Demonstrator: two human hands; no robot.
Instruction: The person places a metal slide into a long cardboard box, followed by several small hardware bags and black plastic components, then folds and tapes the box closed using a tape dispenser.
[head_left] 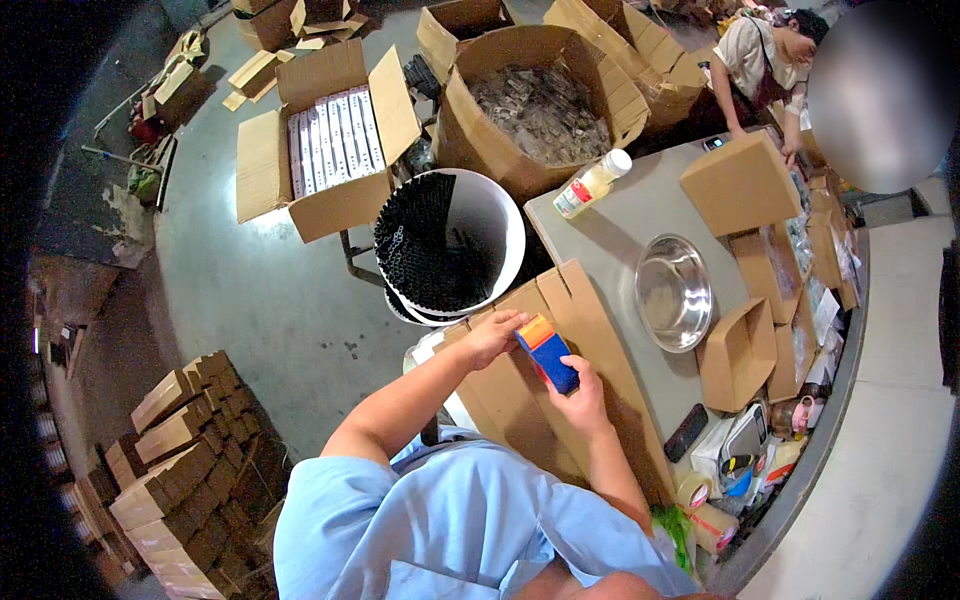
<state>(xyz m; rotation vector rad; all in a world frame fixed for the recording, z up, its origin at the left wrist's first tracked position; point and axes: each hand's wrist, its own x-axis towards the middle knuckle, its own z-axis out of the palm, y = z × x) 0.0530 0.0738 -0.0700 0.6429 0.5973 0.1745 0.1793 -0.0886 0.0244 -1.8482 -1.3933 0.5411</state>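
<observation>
"Flat brown cardboard (612, 372) borders the bare grey worktop (595, 240). Where's your box (552, 364)?"

"Above the cardboard: my right hand (582, 392) grips its blue end; my left hand (492, 338) touches the orange end, pinching or not, I can't tell."

"Handling advice?"

"Light fingers, I'd say; its slim, straight-edged walls could crease."

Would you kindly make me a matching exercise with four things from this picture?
1. small box
2. bowl
3. bucket
4. bottle

A. topped with a white cap
B. in the right hand, left hand at its orange end
C. shiny silver
D. holding black pieces

Pairs: 1-B, 2-C, 3-D, 4-A
</observation>
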